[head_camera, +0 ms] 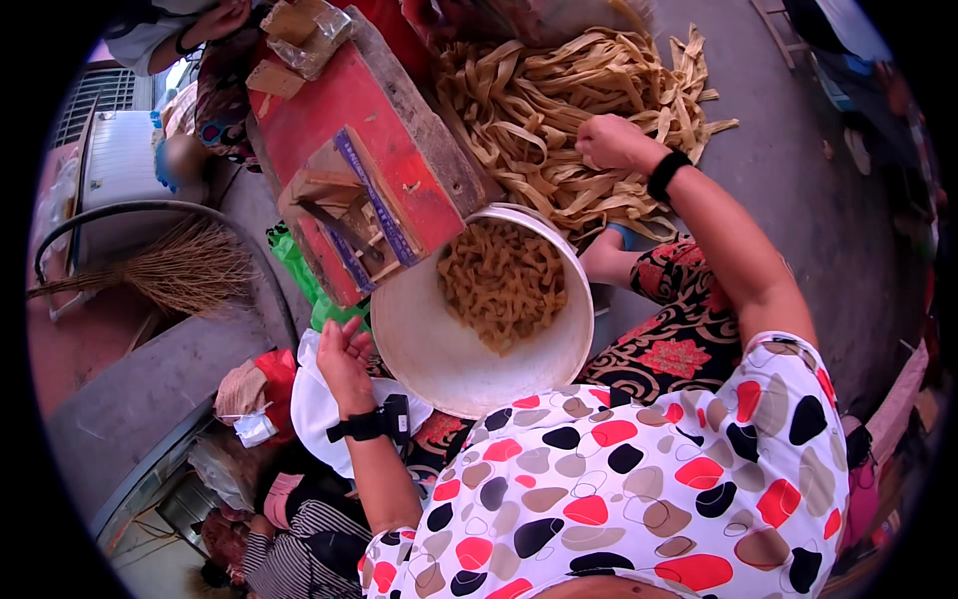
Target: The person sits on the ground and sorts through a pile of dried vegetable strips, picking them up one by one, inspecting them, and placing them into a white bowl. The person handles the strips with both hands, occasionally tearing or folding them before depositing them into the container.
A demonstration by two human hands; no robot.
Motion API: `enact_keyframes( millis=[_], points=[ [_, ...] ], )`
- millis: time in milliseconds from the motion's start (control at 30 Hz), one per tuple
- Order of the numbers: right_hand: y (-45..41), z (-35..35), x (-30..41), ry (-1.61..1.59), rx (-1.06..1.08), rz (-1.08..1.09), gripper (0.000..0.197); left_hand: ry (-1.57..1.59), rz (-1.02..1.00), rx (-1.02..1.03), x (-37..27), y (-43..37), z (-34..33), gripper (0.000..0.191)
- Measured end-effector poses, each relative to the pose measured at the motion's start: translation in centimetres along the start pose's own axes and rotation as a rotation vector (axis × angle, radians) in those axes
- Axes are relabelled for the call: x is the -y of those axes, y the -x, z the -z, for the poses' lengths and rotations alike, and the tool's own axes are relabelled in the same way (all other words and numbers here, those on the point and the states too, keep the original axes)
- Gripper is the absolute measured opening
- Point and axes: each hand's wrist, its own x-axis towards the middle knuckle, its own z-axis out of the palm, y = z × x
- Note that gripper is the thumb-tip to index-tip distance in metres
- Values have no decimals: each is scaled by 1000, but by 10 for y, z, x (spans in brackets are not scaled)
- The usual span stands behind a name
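My left hand [346, 363] is raised beside the white plastic bucket [408, 341]. Its fingers are loosely apart and nothing shows in them. Over a heap of long, flat tan strips [539, 97] I hold my right hand [615, 142] with the fingers curled in. Whether a strip is between those fingers is hidden. The bucket tilts at my lap, and short brown knotted pieces [501, 281] lie inside it. Beyond its rim is a worn red board [374, 120] bearing a wooden frame [337, 183] edged with purple printed strips. A dark metal blade [340, 228] sits across that frame.
Wooden blocks [277, 78], one wrapped in clear plastic, rest at the board's far end. A green plastic bag [303, 277] is under its left edge. Leftward are a twig broom [187, 269] and a dark hose [254, 247]. Other people are at upper left, upper right and lower left.
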Motion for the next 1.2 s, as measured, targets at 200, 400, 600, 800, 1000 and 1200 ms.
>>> enact_keyframes(
  millis=[200, 400, 600, 800, 1000, 1200],
  points=[
    [-70, -70, 10, 168, -262, -172, 33, -69, -40, -16, 9, 11, -2, 44],
    [-104, -101, -15, -240, -502, -218, 34, -81, -61, 30, 8, 25, -6, 38],
    [-10, 65, 28, -1128, -247, 263, 13, -173, -309, 97, 10, 47, -18, 28],
    [176, 135, 92, -1324, -113, 660, 26, -223, -558, 369, -1, 98, -44, 22],
    [285, 76, 145, -1724, -27, 447, 41, -430, -1300, 822, -35, 163, -94, 34],
    [301, 27, 181, -1649, -86, 391, 31, -525, -1223, 1306, 0, 198, -121, 19]
  ],
)
